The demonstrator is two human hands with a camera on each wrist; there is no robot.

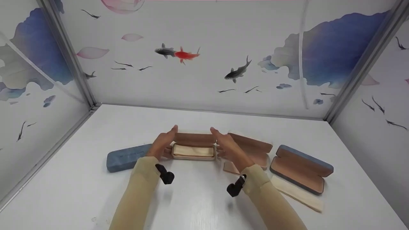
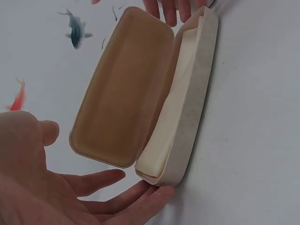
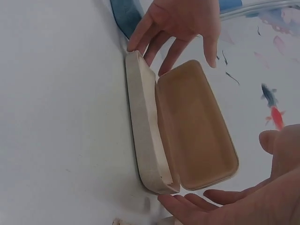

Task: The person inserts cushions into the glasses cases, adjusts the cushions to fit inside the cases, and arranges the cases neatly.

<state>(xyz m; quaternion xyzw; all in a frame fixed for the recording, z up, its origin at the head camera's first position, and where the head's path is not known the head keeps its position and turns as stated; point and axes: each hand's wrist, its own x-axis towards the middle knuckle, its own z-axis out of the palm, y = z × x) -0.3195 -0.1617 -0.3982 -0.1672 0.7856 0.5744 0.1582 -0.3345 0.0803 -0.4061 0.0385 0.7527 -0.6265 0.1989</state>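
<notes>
A cream glasses case [image 1: 193, 158] stands on the white table with its lid raised, showing a brown lining [image 2: 124, 89]. Folded inside lies a cream cloth [image 1: 193, 151]. At the case's left end is my left hand [image 1: 162, 144], its fingers extended and the fingertips touching the base in the left wrist view. My right hand [image 1: 230, 148] is at the opposite end, fingers also extended, with fingertips at the base's corner [image 3: 164, 187]. Both thumbs point up, apart from the lid. Neither hand grips the case.
Left of the hands lies a closed blue glasses case [image 1: 124, 158]. To the right are an open case with pinkish-brown lining [image 1: 255, 145], partly behind my right arm, an open blue case [image 1: 298, 174] and a folded cream cloth [image 1: 298, 194]. Printed panels [image 1: 198, 86] enclose the table.
</notes>
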